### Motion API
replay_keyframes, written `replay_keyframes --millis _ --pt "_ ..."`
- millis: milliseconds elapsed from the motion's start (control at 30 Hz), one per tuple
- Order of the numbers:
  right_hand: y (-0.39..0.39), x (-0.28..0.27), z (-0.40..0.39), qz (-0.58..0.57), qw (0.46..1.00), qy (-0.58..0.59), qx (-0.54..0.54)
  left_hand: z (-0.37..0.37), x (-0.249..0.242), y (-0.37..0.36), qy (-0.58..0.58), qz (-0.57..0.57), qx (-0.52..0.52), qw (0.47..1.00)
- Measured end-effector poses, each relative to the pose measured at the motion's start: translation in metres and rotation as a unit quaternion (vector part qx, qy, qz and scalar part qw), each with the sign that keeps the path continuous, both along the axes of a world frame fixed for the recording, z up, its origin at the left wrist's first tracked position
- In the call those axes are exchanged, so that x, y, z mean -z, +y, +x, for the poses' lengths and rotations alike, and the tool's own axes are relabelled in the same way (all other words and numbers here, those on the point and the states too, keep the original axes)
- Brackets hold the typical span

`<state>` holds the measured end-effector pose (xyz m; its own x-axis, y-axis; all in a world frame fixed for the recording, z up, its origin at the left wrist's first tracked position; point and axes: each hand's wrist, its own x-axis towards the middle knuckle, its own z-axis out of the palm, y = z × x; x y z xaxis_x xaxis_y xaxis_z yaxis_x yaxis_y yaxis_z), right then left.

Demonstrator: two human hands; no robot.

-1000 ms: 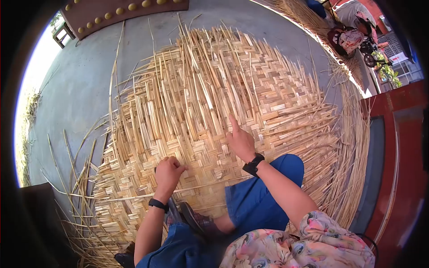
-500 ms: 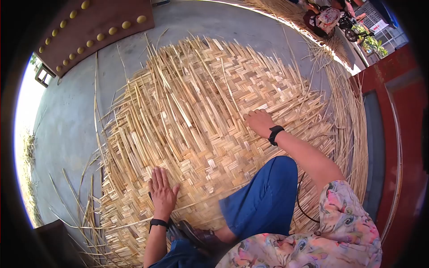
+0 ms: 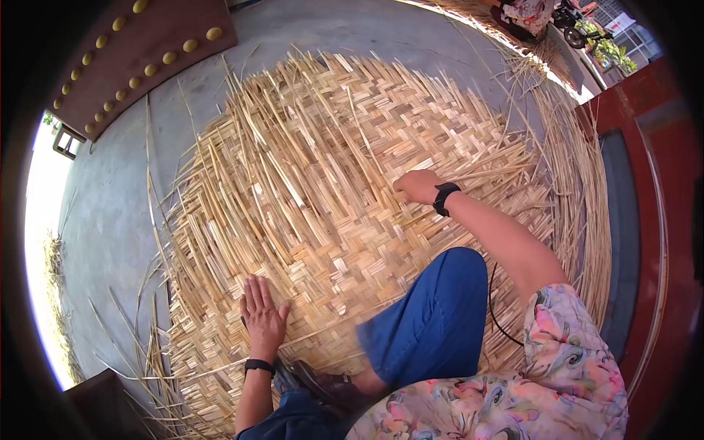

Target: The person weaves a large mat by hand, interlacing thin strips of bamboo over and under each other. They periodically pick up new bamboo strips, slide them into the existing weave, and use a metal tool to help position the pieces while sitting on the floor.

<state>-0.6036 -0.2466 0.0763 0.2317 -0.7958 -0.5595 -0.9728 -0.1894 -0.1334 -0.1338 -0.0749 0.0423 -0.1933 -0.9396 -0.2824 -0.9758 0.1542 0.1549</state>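
Note:
A large woven reed mat point(image 3: 367, 249) in a zigzag pattern spreads over the floor under me. Loose reed strips point(image 3: 271, 169) lie lengthwise on its left and far parts. My left hand point(image 3: 265, 317) rests flat on the near left of the mat, fingers stretched and thumb apart. Right of the mat's middle, my right hand point(image 3: 418, 187) is closed, its fingers curled down at the end of a long reed strip point(image 3: 364, 136); the fingertips are partly hidden. Dark bands circle both wrists. My bent knee point(image 3: 447, 293) in blue trousers is over the mat's near side.
A bundle of long loose reeds point(image 3: 583, 205) runs along the right, beside a red door frame point(image 3: 660, 220). A brown door panel with yellow studs point(image 3: 125, 55) stands at the far left. Another person point(image 3: 529, 15) is at the top right, near more straw.
My right hand has curled from loosely bent fingers into a closed grip and moved slightly left and nearer the mat. My left hand stays flat. The view has shifted a little.

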Motion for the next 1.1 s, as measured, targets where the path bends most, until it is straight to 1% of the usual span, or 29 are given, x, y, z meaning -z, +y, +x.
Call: replay_keyframes --millis 133,267,367,467,500,600,667,700,800,833,900,1000,1100 --pt "0.003 0.028 -0.01 -0.059 0.997 -0.039 0.002 0.002 0.001 0.001 0.006 -0.008 0.0 1.0" --pt "-0.006 0.02 -0.008 0.027 0.998 -0.028 0.042 0.0 -0.004 -0.002 0.002 0.01 -0.003 1.0" --pt "0.0 0.018 -0.01 -0.031 0.987 -0.12 0.104 0.001 0.003 -0.001 0.004 -0.001 0.0 1.0" --pt "0.01 0.023 0.003 -0.087 0.995 -0.024 0.044 0.002 0.002 0.0 0.0 -0.004 -0.001 1.0" --pt "0.008 0.022 0.004 -0.101 0.993 -0.041 0.04 0.001 0.001 -0.001 -0.002 -0.002 -0.001 1.0" --pt "0.002 0.01 0.008 -0.08 0.997 -0.005 0.0 0.001 0.003 -0.001 -0.011 -0.001 0.001 1.0" --pt "0.011 0.01 0.015 -0.226 0.974 -0.021 -0.018 0.0 0.003 -0.001 -0.01 0.004 0.001 1.0" --pt "0.012 0.011 0.019 -0.298 0.954 -0.031 -0.028 0.0 0.002 -0.001 -0.007 0.009 0.0 1.0" --pt "0.003 0.035 0.018 -0.204 0.971 -0.126 0.018 0.0 -0.003 -0.002 -0.008 0.018 -0.008 1.0" --pt "0.002 0.043 0.015 -0.158 0.964 -0.201 0.071 -0.002 -0.002 -0.004 -0.008 0.021 -0.008 1.0" --pt "-0.001 0.047 0.016 -0.062 0.92 -0.345 0.174 -0.002 0.0 -0.004 -0.021 0.022 -0.006 1.0" --pt "-0.004 0.032 0.013 0.062 0.87 -0.388 0.298 -0.006 -0.007 -0.008 -0.036 0.056 -0.013 0.998" --pt "-0.01 0.037 0.006 0.107 0.831 -0.43 0.337 -0.011 -0.017 -0.013 -0.045 0.095 -0.025 0.994"
